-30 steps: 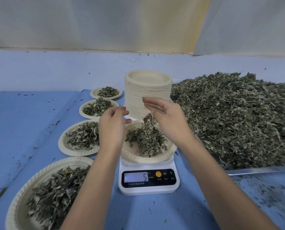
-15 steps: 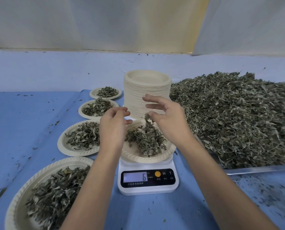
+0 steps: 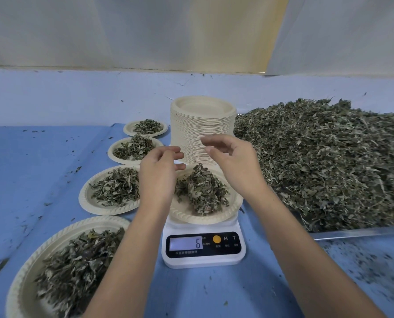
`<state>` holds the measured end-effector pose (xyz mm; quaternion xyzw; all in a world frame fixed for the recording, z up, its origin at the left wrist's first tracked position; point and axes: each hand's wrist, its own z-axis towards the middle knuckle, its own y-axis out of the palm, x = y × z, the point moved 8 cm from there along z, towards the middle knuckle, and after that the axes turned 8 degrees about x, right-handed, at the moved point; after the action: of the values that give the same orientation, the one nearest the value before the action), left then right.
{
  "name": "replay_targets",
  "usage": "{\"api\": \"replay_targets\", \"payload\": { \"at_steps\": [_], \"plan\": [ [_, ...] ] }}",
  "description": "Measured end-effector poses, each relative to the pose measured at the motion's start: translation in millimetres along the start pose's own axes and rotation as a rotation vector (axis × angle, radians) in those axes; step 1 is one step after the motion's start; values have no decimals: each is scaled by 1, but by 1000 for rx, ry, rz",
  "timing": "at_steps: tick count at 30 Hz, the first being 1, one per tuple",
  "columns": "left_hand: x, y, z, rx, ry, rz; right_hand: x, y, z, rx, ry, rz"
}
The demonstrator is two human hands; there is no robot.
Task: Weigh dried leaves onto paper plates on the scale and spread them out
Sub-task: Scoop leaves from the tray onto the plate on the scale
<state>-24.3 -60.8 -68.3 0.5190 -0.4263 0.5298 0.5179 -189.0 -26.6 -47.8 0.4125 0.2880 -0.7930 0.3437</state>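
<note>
Fingers (image 3: 214, 140) of R hand (image 3: 237, 167) are loose, half curled, w/ nothing in them; L hand (image 3: 157, 180) is loose too, its palm hidden. Both hover over the dried leaves (image 3: 203, 191) heaped on the plate (image 3: 187, 212) on the scale (image 3: 203, 262); L wrist hides plate's left rim.

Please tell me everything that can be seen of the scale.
The scale is small, white and plastic-looking, standing flat on the blue cloth. Its black front panel has a lit display showing 6, an orange round button and keys marked M and T. A paper plate heaped with dried leaves rests on top.
</note>
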Motion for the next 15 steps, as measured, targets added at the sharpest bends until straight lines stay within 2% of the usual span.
{"api": "replay_targets", "payload": {
  "at_steps": [5,9,12,15],
  "plan": [
    [14,18,-14,-71,66,-18,18,-34,5,89,97,-28],
    [17,36,-23,-135,72,-5,49,-81,3,177,156,-429],
    [18,48,-27,-152,74,7,80,-98,4,85,221,-714],
    [17,55,-30,-160,57,-9,107,-101,14,-46,279,-897]
  ]
}}
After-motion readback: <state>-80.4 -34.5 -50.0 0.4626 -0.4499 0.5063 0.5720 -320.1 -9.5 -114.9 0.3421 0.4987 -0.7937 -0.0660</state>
